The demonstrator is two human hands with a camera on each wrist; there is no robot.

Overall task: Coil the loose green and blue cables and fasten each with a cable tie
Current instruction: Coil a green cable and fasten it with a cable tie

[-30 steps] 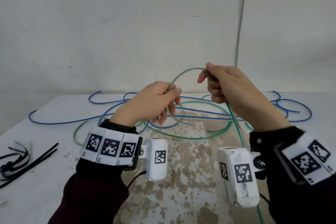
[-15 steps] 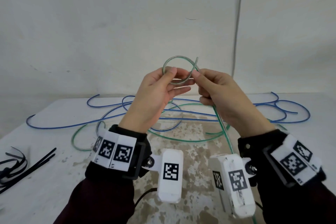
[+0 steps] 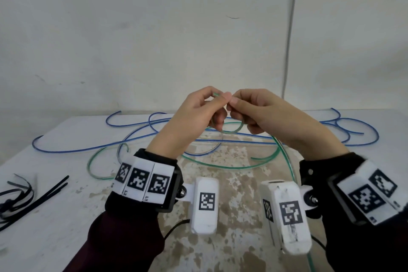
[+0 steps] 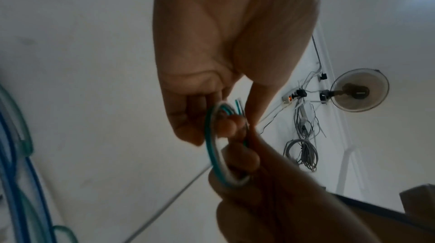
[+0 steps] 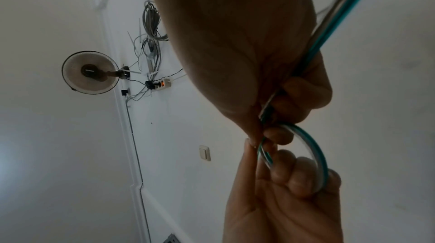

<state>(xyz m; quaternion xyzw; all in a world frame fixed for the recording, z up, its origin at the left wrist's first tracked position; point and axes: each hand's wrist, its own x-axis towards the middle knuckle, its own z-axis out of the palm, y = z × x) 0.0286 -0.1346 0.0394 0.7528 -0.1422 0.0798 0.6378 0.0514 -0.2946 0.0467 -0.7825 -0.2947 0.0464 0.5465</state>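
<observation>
Both hands met above the bench: the left hand [image 3: 198,115] pinched a small first loop of the green cable [image 3: 231,131], and the right hand [image 3: 265,115] gripped its trailing run. The springy loop could likely pop open if either pinch eased. Toward twelve o'clock, the blue cable [image 3: 242,139] crossed the green slack and might snag it. Cable ties [image 3: 33,201] lay at nine o'clock.

One green cable [image 3: 231,166] and one blue cable [image 3: 88,150] lie across the table [image 3: 44,227]. Two hands work above it. Several black ties [image 3: 33,196] sit at its left edge, too tangled to count.
</observation>
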